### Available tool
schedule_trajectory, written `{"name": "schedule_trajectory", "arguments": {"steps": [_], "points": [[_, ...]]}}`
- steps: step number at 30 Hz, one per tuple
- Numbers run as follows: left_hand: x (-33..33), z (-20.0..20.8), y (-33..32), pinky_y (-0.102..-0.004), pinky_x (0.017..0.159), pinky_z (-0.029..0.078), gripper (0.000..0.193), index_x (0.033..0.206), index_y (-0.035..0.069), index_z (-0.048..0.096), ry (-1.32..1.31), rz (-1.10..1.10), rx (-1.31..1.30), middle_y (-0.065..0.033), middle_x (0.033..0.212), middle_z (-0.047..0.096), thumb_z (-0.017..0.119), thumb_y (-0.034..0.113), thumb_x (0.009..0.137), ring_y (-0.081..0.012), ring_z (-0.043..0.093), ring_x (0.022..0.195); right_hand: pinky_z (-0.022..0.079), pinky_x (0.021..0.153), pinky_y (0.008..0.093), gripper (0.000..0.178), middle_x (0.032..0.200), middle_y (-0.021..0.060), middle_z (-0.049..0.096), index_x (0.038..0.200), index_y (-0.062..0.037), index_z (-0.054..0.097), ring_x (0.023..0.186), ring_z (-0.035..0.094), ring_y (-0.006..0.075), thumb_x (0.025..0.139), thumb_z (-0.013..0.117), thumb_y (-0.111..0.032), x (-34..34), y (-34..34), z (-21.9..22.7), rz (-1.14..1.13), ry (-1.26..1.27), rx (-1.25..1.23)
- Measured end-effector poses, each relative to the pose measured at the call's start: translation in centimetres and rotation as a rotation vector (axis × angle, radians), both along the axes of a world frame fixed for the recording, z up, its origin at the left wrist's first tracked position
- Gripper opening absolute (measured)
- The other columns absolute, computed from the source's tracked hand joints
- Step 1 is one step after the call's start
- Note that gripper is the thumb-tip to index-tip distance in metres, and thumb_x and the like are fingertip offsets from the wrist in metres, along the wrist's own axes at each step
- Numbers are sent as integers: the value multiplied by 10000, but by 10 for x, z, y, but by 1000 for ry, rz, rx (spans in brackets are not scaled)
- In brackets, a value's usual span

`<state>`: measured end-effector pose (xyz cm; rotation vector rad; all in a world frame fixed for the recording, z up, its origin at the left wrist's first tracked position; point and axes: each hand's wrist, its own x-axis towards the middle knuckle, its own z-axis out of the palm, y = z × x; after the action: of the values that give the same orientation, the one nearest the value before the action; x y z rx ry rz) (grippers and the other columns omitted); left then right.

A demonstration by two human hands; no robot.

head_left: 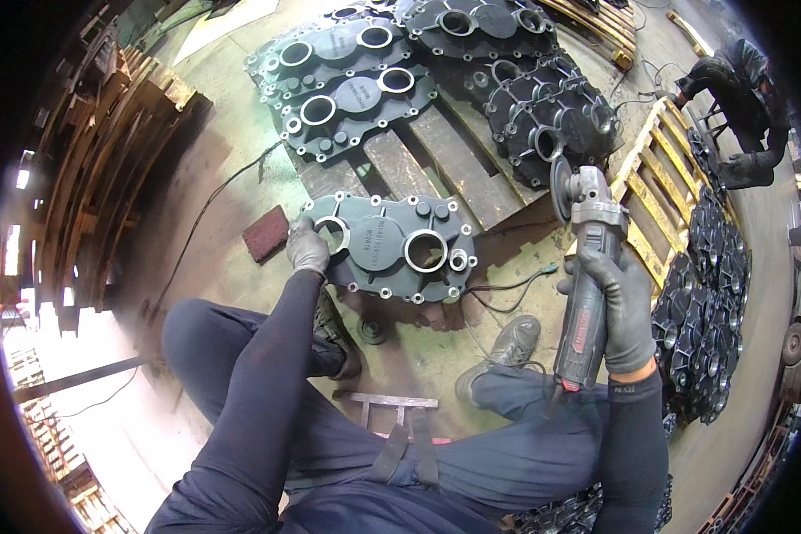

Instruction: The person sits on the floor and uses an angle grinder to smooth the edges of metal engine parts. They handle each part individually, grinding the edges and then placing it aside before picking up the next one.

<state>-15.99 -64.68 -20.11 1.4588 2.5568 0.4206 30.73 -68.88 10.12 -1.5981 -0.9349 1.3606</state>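
A: Head view. What is listed in hand?
B: Item: one dark-grey cast housing cover (374,238), two-bored, face up, placed between the shoes (513,342) and the slatted wooden pallet (400,163). Its left end is touched by the left gloved hand (308,248); whether the fingers are closed round the rim cannot be told. Item: one angle grinder (582,316), clamped in the right gloved hand (625,303), disc (561,189) raised apart from the cover.

A: Progress?
B: Judged undecided. Bright bore rims and bolt bosses are shown, but completed grinding cannot be confirmed. Similar covers (344,100) are stacked on the pallet; finished and unfinished ones cannot be told apart.

A: Edges and room?
B: The far edge is bordered closely by the pallet. A reddish-brown block (265,235) is found just beside the left hand. Open room is left between cover and grinder; below it, a loose cable (511,301) is noted as a likely snag. A co-worker (746,107) is placed well apart.
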Motion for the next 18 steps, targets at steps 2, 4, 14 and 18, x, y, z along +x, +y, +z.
{"name": "schedule_trajectory", "arguments": {"steps": [2, 4, 14, 18], "points": [[-7, 0, 1, -542, 968, 568, 212, 1089, 36, 759, -4, -37, 48, -255, 1171, 733, 635, 83, 924, -449, 712, 1132, 618, 647, 298, 408, 972, 95, 720, 1223, 27, 657, 760, 767, 185, 975, 809, -259, 2, 0, 2, -14, 3, -2], [-18, 0, 8, -542, 964, 566, 227, 1103, 37, 752, 35, -110, 68, -256, 1187, 726, 621, 70, 920, -455, 709, 1128, 619, 651, 301, 409, 982, 95, 721, 1231, 21, 656, 762, 764, 186, 975, 809, -260, 3, 0, 3, -27, 12, -8], [80, 39, 190, -478, 995, 583, 332, 1047, 95, 745, 156, -827, 61, -193, 1230, 703, 866, 156, 744, -388, 698, 1194, 632, 700, 317, 461, 1007, 141, 748, 1267, 48, 659, 800, 783, 213, 991, 766, -305, 12, 4, 1, -23, -102, -31], [160, 49, 226, -443, 971, 597, 364, 1137, 143, 761, 282, -1009, -76, -152, 1227, 725, 875, 189, 795, -353, 723, 1170, 619, 685, 297, 434, 983, 94, 716, 1209, 34, 669, 783, 763, 183, 957, 812, -289, 12, -2, 11, -103, -87, -37]]}}
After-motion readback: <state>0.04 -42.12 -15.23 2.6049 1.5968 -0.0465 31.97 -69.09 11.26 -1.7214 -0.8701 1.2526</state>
